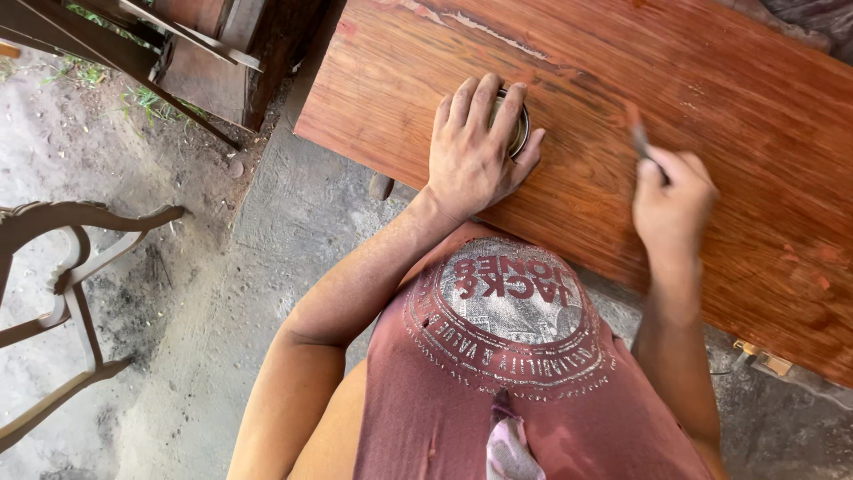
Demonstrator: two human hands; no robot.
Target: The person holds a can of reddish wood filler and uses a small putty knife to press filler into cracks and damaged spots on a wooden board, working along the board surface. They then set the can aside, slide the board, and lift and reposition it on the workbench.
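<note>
My left hand (471,151) lies over a small round metal tin (519,130) that stands on a large reddish-brown wooden panel (711,80); the fingers cover most of the tin. My right hand (672,209) grips a thin brush (638,133), blurred by motion, with its tip on the panel's surface to the right of the tin. The wood looks glossy and stained orange-red around the brush.
An unfinished carved wooden chair frame (62,293) stands at the left on dusty concrete ground (204,293). Dark wooden furniture pieces (204,53) lean at the upper left. A small fitting (764,360) shows under the panel's near edge at the right.
</note>
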